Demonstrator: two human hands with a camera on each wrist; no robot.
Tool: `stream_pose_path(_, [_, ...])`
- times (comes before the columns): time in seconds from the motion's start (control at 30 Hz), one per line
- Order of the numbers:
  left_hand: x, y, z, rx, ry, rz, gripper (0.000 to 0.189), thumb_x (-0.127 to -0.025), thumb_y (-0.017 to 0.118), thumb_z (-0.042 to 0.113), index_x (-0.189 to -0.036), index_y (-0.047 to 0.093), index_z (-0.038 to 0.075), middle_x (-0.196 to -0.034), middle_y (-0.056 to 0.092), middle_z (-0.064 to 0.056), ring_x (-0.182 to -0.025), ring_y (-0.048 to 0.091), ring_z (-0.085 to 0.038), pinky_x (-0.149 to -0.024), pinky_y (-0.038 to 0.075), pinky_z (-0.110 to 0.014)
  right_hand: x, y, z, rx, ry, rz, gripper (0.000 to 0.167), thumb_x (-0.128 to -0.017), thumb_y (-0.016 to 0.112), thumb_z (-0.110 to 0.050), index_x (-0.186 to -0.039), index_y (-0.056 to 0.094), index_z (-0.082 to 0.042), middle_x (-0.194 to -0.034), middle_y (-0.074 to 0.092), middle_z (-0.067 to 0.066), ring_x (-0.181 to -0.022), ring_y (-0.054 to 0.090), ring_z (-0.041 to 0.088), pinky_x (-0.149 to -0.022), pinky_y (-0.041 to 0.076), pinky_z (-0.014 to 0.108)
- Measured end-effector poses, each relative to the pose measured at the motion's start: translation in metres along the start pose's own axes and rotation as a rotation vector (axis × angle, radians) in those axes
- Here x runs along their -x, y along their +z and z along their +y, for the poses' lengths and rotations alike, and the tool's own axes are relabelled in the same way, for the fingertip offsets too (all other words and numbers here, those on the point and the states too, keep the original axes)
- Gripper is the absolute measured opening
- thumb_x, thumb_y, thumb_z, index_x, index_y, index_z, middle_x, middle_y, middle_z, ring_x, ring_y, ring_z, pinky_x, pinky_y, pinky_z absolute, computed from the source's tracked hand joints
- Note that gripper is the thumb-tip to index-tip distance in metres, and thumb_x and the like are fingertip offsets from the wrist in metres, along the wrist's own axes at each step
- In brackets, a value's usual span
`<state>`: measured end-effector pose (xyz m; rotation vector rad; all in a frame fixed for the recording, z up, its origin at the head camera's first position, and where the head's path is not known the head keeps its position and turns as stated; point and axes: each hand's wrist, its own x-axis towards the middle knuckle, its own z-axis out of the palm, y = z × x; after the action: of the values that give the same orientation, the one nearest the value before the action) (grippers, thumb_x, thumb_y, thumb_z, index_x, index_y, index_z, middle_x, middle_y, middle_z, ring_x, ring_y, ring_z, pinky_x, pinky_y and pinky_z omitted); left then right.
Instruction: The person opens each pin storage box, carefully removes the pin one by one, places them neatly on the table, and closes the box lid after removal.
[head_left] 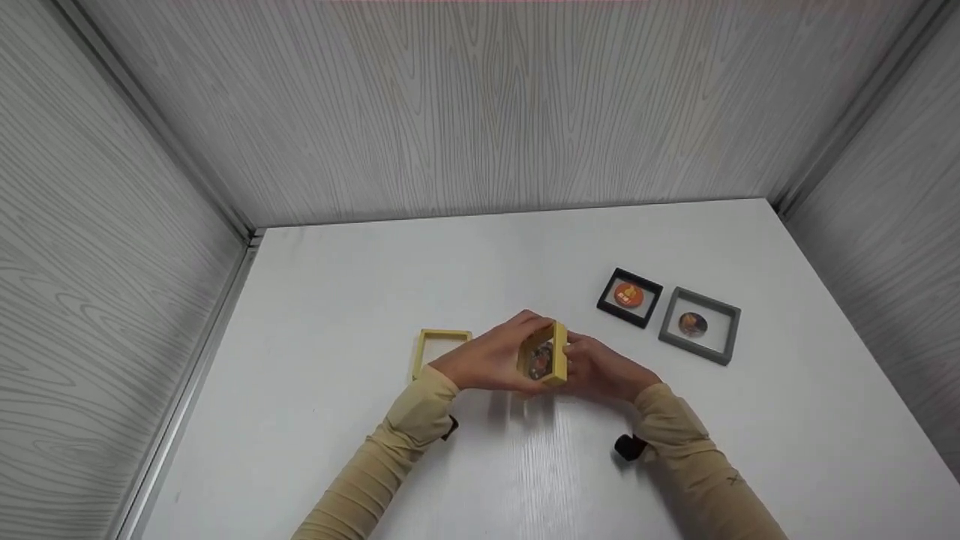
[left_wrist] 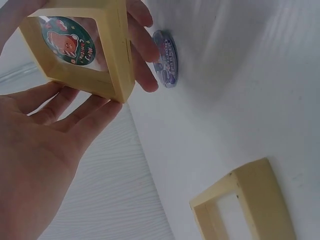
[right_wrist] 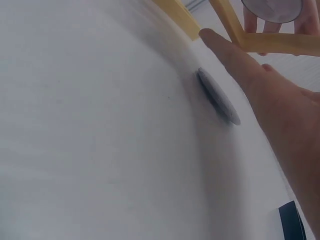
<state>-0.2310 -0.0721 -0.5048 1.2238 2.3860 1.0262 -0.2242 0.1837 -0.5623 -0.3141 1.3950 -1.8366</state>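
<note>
Between left hand (head_left: 487, 358) and right hand (head_left: 606, 369), a tilted yellow frame (head_left: 559, 356) could slip

Both grips hold it clear of the counter (head_left: 337, 300), the green badge (left_wrist: 70, 41) inside. Slackening or an uneven twist could shift that badge — or drop everything onto the loose badge (left_wrist: 168, 59) below. A wide leftward swing might nudge the second frame (left_wrist: 261, 195).

White table (head_left: 330, 292), yellow frame (head_left: 446, 332) lying flat, round badge (left_wrist: 167, 60), black frame (head_left: 639, 277) beside grey frame (head_left: 693, 351)
</note>
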Motion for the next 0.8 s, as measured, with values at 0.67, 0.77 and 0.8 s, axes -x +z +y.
stream_pose_path(0.67, [0.007,0.015,-0.002,0.034,-0.010,0.046,0.099,-0.078,0.091,0.027,-0.160,0.040,0.010,-0.149,0.052,-0.005,-0.133,0.058,-0.022,-0.115,0.052,-0.042,-0.001,0.000,0.012,0.027,-0.070,0.027,0.065,-0.102,0.040,-0.015,-0.163,0.024,0.003,-0.133,0.068,0.000,-0.115,0.070,0.010,-0.100,0.058,0.024])
stream_pose_path(0.77, [0.008,0.016,-0.001,0.029,-0.023,0.057,0.103,-0.077,0.091,0.025,-0.163,0.036,0.011,-0.150,0.053,-0.005,-0.135,0.057,-0.019,-0.116,0.051,-0.043,-0.001,0.001,0.013,0.028,-0.061,0.059,0.065,-0.102,0.042,-0.016,-0.162,0.025,0.004,-0.129,0.069,-0.002,-0.113,0.070,0.008,-0.099,0.058,0.023])
stream_pose_path(0.8, [0.008,0.017,0.000,0.028,-0.026,0.061,0.104,-0.077,0.092,0.024,-0.163,0.034,0.012,-0.150,0.053,-0.004,-0.136,0.057,-0.018,-0.116,0.051,-0.042,-0.002,0.001,0.013,0.023,-0.061,0.065,0.064,-0.103,0.043,-0.016,-0.161,0.025,0.004,-0.129,0.068,-0.002,-0.113,0.070,0.008,-0.099,0.058,0.023])
